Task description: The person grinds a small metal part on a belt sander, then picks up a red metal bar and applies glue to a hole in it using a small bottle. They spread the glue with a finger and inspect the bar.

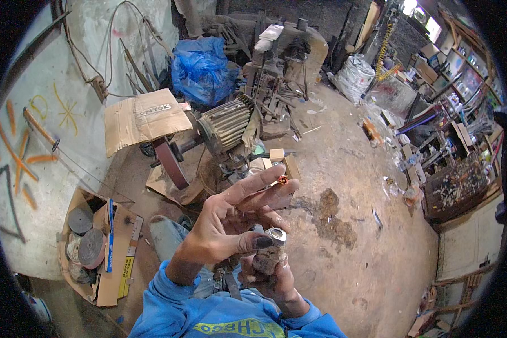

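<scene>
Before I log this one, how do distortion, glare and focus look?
Head view: black surround, with the pale panel at right slanting in the fisheye; head view: window at upper right blown out white; head view: left hand fairly crisp, metal piece showing a bright highlight.

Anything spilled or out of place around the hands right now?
Yes: a dark, ragged patch on the floor, ahead and right of the silver metal piece in the left hand. It looks odd against the paler ground; spill or wear, I can't tell.
</scene>
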`<state>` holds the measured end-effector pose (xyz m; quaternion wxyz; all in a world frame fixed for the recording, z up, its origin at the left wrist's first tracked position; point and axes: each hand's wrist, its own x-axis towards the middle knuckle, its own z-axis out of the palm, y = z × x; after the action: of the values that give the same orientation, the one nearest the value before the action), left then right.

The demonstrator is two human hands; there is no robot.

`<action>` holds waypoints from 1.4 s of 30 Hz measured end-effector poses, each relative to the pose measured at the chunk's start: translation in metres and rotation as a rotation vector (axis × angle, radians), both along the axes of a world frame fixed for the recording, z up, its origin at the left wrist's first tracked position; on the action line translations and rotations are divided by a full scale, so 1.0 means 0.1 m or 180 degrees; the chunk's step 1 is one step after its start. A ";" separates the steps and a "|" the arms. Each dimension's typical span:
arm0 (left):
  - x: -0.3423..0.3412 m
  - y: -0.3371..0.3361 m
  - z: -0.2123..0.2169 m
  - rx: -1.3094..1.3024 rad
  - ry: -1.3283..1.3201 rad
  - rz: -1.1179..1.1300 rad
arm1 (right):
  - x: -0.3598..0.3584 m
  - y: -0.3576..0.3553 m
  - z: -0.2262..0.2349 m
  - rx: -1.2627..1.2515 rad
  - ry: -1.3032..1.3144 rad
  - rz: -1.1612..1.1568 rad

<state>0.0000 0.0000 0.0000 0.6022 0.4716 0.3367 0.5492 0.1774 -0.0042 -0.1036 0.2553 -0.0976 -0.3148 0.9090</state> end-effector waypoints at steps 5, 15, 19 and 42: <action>-0.08 0.17 0.10 0.0751 -0.0431 0.0455 | -0.02 0.08 0.21 0.1685 -0.0868 -0.0551; -0.12 0.26 0.16 0.1912 0.2144 -0.0657 | -0.19 0.28 0.31 0.3963 -0.1628 -0.1433; -0.16 0.24 0.03 0.1948 0.1928 -0.0732 | -0.08 0.27 0.36 0.4232 -0.2049 -0.1125; -0.36 -0.55 -2.02 -0.0225 -0.0005 0.4247 | -1.29 0.28 -1.17 0.2241 -0.1809 -0.0386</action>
<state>-0.0359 -0.0554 -0.2025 0.1488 0.1419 0.5735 0.7930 0.0482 0.0236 -0.2204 0.2291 -0.2687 -0.6558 0.6673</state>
